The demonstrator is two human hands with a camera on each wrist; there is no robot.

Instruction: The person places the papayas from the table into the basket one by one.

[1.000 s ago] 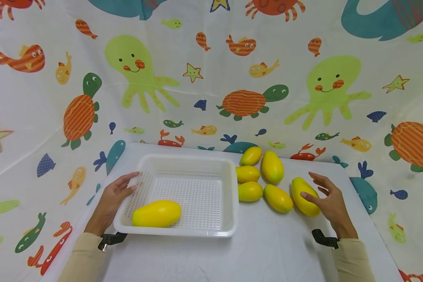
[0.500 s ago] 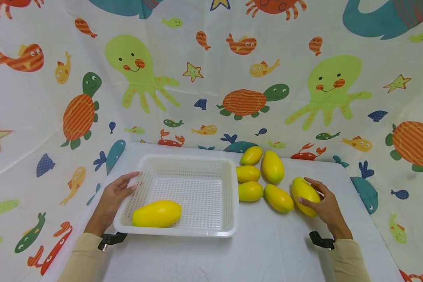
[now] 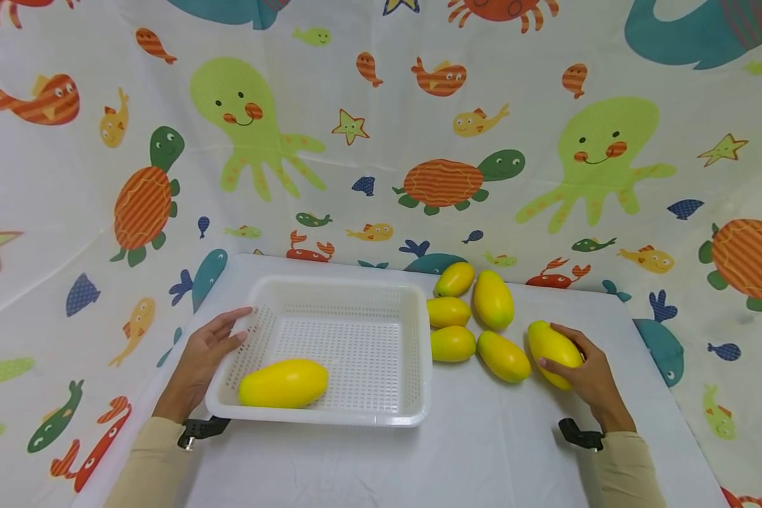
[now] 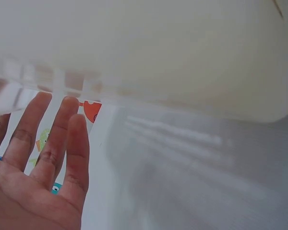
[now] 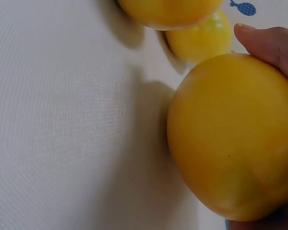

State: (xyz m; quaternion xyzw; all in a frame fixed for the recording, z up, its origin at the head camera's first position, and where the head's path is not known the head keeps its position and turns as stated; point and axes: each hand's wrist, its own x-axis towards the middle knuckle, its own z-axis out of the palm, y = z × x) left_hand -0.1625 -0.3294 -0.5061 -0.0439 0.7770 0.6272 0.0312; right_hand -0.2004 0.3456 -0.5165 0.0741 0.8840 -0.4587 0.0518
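In the head view my left hand [image 3: 202, 363] rests at the left side of a white plastic basket [image 3: 424, 353], thumb and index fingertip at its rim. The left wrist view shows its fingers [image 4: 77, 148] fairly straight, tips right at the basket wall [image 4: 192, 62]. One yellow mango [image 3: 283, 384] lies in the basket's front left corner. My right hand [image 3: 592, 377] grips another mango [image 3: 552, 349] on the right, thumb on one side and fingers on the other. That mango [image 5: 235, 139] fills much of the right wrist view, where most of the hand is hidden.
Several more mangoes [image 3: 503, 357] lie between the basket and my right hand, some right against the basket's right side. White cloth covers the table [image 3: 470, 451]. A curtain [image 3: 330, 176] printed with sea animals stands behind and along the sides.
My right hand has moved left and down onto the rightmost mango, and its fingers have closed round it. The left hand and basket have stayed in place.
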